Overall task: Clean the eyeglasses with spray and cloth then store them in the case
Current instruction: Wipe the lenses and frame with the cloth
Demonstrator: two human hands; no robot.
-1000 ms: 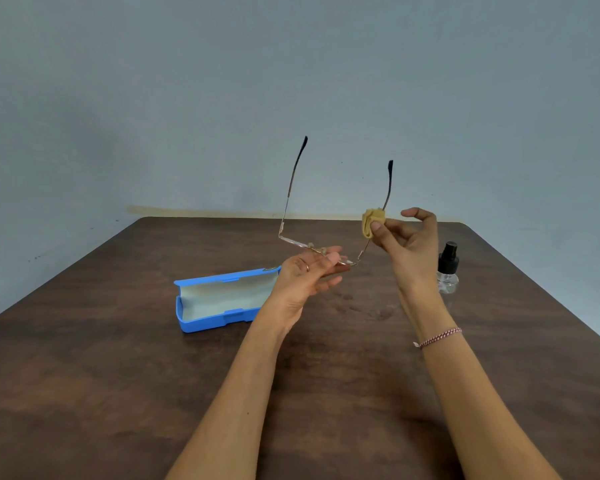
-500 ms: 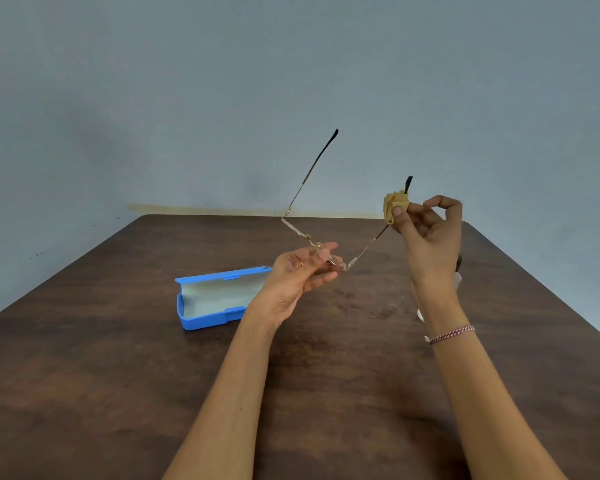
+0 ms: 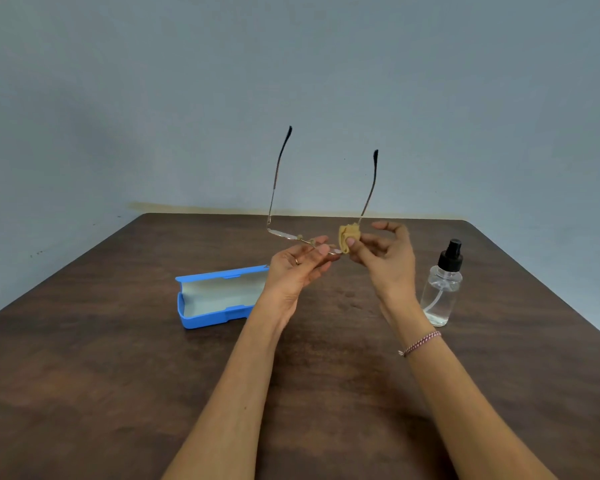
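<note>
Head view, surroundings: an open blue plastic hard-shell case (image 3: 205, 320) with a pale lining lies on the dark brown wooden table (image 3: 118, 375). A clear spray bottle with a black pump top (image 3: 442, 292) stands upright well to the right of the case.
In the way: the left hand (image 3: 297, 268) and its forearm cover the case's right end.
Left hand: its fingers pinch the front of the thin gold-wire eyeglasses (image 3: 282, 233) near the bridge (a ring (image 3: 297, 260) shows on one finger).
Right hand (image 3: 385, 261): thumb and fingers grasp a small bunched mustard-yellow cloth (image 3: 349, 237), which touches the frame's right end.
Where the eyeglasses are: held in the air above and right of the case, between it and the bottle.
Hard to make out: the lenses are nearly edge-on, and the right one is hidden behind fingertips and cloth.
Pointing: the front's long axis runs left to right, dipping toward the right. Both black-tipped temples are unfolded and point up and away.
</note>
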